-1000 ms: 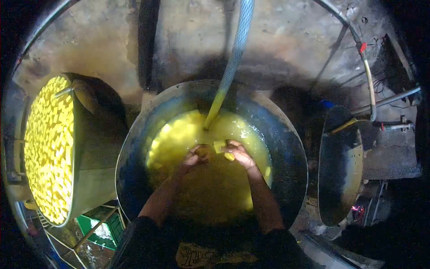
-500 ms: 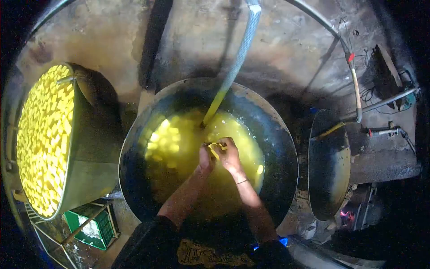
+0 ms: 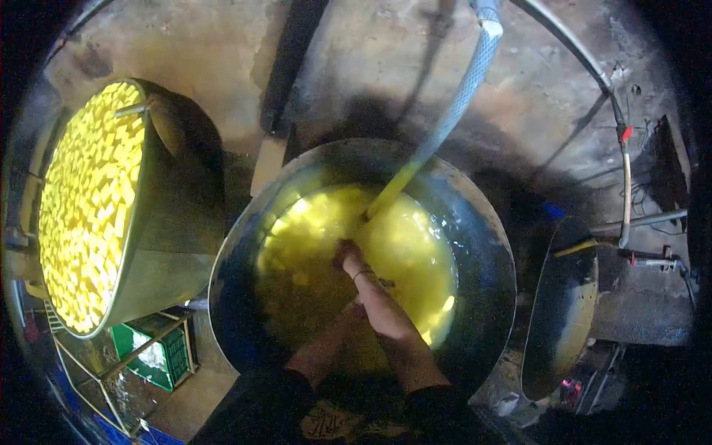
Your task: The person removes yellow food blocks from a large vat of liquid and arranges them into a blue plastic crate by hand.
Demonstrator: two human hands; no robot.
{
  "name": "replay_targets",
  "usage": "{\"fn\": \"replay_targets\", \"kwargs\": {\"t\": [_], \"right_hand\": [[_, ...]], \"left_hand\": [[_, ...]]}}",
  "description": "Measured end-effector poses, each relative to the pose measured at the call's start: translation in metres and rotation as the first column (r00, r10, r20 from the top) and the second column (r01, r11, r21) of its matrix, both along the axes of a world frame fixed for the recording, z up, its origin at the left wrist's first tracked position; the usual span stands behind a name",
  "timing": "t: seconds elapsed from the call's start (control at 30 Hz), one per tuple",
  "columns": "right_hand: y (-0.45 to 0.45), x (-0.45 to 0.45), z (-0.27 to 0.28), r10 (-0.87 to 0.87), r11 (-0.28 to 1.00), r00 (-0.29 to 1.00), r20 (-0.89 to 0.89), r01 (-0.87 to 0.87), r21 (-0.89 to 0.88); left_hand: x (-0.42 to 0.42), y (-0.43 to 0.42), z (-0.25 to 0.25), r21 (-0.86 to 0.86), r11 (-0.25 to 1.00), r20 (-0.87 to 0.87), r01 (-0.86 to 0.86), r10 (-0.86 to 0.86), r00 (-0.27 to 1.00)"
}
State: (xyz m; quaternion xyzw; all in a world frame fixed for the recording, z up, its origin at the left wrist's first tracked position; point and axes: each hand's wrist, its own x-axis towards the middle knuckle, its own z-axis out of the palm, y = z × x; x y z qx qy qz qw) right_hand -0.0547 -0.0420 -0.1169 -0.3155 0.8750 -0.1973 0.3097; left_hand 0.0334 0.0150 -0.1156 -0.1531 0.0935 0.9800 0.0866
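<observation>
A wide, dark pan point(image 3: 486, 215) holds cloudy yellow liquid point(image 3: 400, 237), with pale yellow blocks point(image 3: 315, 204) showing below the surface. Over the middle of the liquid, my right hand point(image 3: 348, 254) looks curled closed, and anything inside it is hidden. My left hand point(image 3: 359, 306) is mostly behind my right forearm, low over the pan; its fingers do not show clearly. A hose point(image 3: 452, 111) comes down from above, and its yellow-stained end dips into the liquid just beyond my right hand.
On the left stands a big metal vat point(image 3: 167, 259) heaped with yellow cubes point(image 3: 89, 200). Below it is a green crate point(image 3: 176, 360) beside a metal frame. Another dark pan point(image 3: 560, 319) sits to the right, near pipes and a red-handled valve point(image 3: 627, 133). A stained wall rises behind.
My hands were together around a small yellow piece; now they are apart, the right reaching left across the left. The piece no longer shows. The whole view has shifted.
</observation>
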Motion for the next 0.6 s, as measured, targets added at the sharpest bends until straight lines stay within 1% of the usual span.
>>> {"fn": "replay_targets", "kwargs": {"t": [0.07,0.13,0.2,0.23,0.3,0.33,0.4,0.43,0.47,0.5,0.53,0.57,0.6], "right_hand": [[0.012,-0.01,-0.012,-0.071,0.982,0.981,0.179,0.1,-0.162],[0.035,-0.025,0.004,-0.08,0.928,0.921,0.381,0.208,-0.308],[0.064,-0.037,0.042,-0.052,0.852,0.818,0.572,0.335,-0.402],[0.08,-0.04,0.064,-0.022,0.806,0.757,0.653,0.4,-0.436],[0.111,-0.036,0.123,0.037,0.654,0.55,0.834,0.618,-0.437],[0.115,-0.025,0.177,0.041,0.529,0.422,0.906,0.76,-0.378],[0.144,-0.011,0.213,-0.182,0.584,0.541,0.821,0.731,-0.352],[0.156,-0.003,0.22,-0.317,0.638,0.659,0.682,0.681,-0.36],[0.164,0.009,0.234,-0.34,0.613,0.653,0.677,0.7,-0.367],[0.169,0.023,0.253,-0.375,0.631,0.7,0.608,0.673,-0.386],[0.174,0.035,0.264,-0.407,0.649,0.74,0.536,0.647,-0.4],[0.185,0.048,0.262,-0.264,0.473,0.714,0.649,0.682,-0.558],[0.188,0.058,0.256,-0.242,0.432,0.8,0.549,0.596,-0.677]], "left_hand": [[0.0,0.001,-0.008,-0.022,0.999,-0.011,0.046,-0.047,0.999],[-0.003,0.0,-0.019,-0.044,0.995,-0.04,0.094,-0.096,0.995],[-0.008,-0.003,-0.039,-0.068,0.987,-0.085,0.145,-0.15,0.985],[-0.012,-0.008,-0.054,-0.076,0.983,-0.118,0.165,-0.173,0.978],[-0.021,-0.016,-0.068,-0.061,0.984,-0.154,0.169,-0.177,0.972],[-0.026,-0.021,-0.07,-0.038,0.986,-0.163,0.162,-0.166,0.973],[-0.034,-0.028,-0.018,0.003,0.994,-0.115,0.114,-0.113,0.987],[-0.039,-0.031,0.01,0.022,0.996,-0.092,0.088,-0.086,0.992],[-0.04,-0.03,0.047,0.047,0.999,-0.06,0.004,-0.002,0.998],[-0.042,-0.025,0.072,0.068,0.995,-0.025,-0.08,0.082,0.996],[-0.044,-0.018,0.083,0.066,0.997,-0.034,-0.043,0.046,0.998],[-0.046,-0.01,0.092,0.011,0.996,-0.058,-0.091,0.092,0.994],[-0.046,-0.002,0.102,-0.043,0.989,-0.089,-0.141,0.137,0.987]]}}
